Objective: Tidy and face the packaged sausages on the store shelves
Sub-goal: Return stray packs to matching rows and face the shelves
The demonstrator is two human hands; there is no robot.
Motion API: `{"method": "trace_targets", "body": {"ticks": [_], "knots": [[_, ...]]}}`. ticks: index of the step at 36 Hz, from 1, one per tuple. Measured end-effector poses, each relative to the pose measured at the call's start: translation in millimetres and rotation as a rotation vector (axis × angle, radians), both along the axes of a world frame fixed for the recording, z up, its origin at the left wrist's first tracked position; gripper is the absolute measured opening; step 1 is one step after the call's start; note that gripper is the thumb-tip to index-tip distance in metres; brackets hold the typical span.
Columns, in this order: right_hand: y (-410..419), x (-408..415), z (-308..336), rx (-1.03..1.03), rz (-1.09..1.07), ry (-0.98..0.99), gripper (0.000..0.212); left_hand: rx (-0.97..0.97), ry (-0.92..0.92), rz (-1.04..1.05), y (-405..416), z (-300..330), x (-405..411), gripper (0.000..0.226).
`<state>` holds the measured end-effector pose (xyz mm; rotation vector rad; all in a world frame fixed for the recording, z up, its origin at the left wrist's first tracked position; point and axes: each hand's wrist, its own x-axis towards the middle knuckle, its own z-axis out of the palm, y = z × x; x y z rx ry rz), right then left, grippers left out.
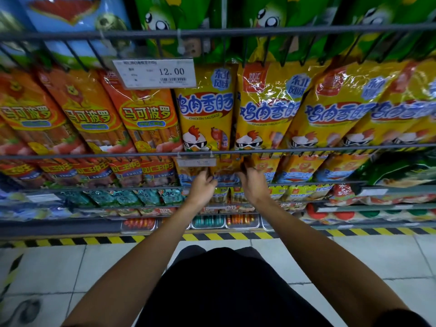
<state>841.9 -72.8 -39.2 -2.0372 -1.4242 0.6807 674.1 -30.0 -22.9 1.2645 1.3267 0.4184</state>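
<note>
Sausage packs fill the wire shelves of a store rack, and the one being handled is a yellow-orange pack (226,171) hanging in the third row down, just below a grey shelf rail (306,148). Nearest the camera, two bare forearms reach up and forward from a dark-clothed torso over a pale tiled floor (47,267) edged with yellow-and-black hazard tape (236,236). The left hand (203,182) has its fingers curled onto the left edge of that pack, right under a small clear label holder (196,162) clipped to the rail. The right hand (252,182) grips the pack's right edge, fingers bent up against the wrapper. The two hands sit close together with the pack between them; its print is blurred and partly hidden by the fingers.

Below the hands, lower shelves carry teal packets (148,197) and small yellow ones, and metal trays (208,221) sit near the floor. In the row above the hands, yellow chicken sausage bags (205,114) with a cartoon rooster stand side by side to the right, and orange bags (146,119) lean in a line to the left. A white price tag (154,73) reading 12.00 hangs from the upper rail. Farthest up, green bags (160,22) with a cartoon face and a blue bag (70,24) fill the top row.
</note>
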Motion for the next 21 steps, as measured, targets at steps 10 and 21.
{"method": "trace_targets", "body": {"ticks": [10, 21], "knots": [[-6, 2, 4, 0.052, -0.021, 0.06, 0.02, 0.013, -0.001, 0.046, -13, -5, 3, 0.066], [-30, -15, -3, 0.113, -0.157, 0.154, 0.029, -0.047, 0.032, 0.001, -24, -16, 2, 0.072]]}}
